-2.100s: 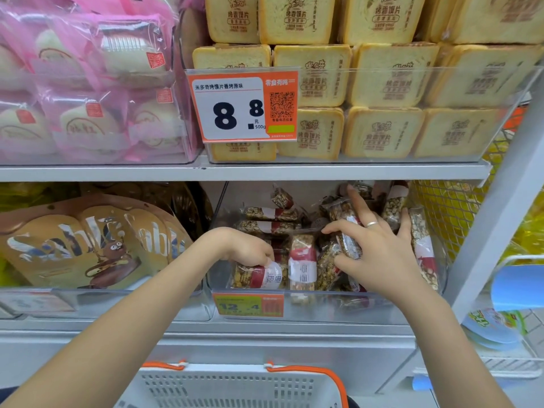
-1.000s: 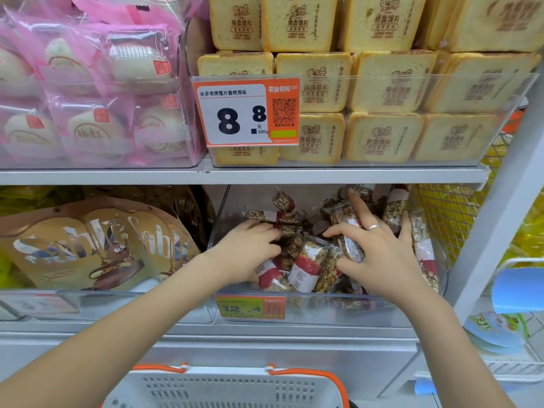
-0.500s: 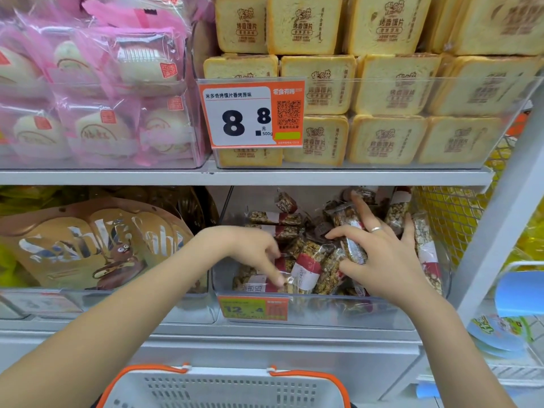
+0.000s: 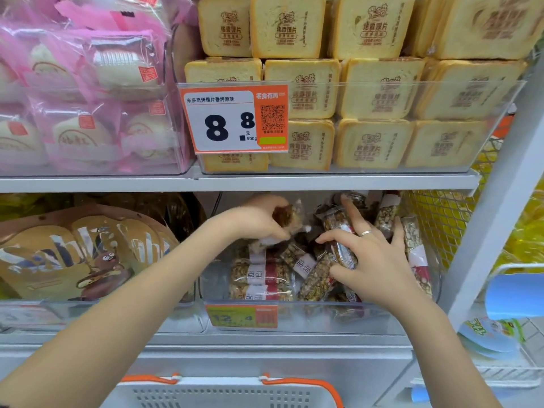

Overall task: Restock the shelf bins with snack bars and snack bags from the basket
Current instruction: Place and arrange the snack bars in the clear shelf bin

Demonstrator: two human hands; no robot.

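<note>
Reached into the clear bin [image 4: 323,318] on the lower shelf with both hands. Left hand [image 4: 259,220] curled round a blurred snack bar [image 4: 287,216], lifted above the pile. Right hand [image 4: 374,260] pinched a dark-wrapped snack bar [image 4: 338,245] between thumb and fingers, other fingers spread over bars standing at the bin's right side. More bars [image 4: 259,275] lay stacked flat at the bin's front left. Basket [image 4: 229,393], white with orange rim, sat below at the bottom edge.
</note>
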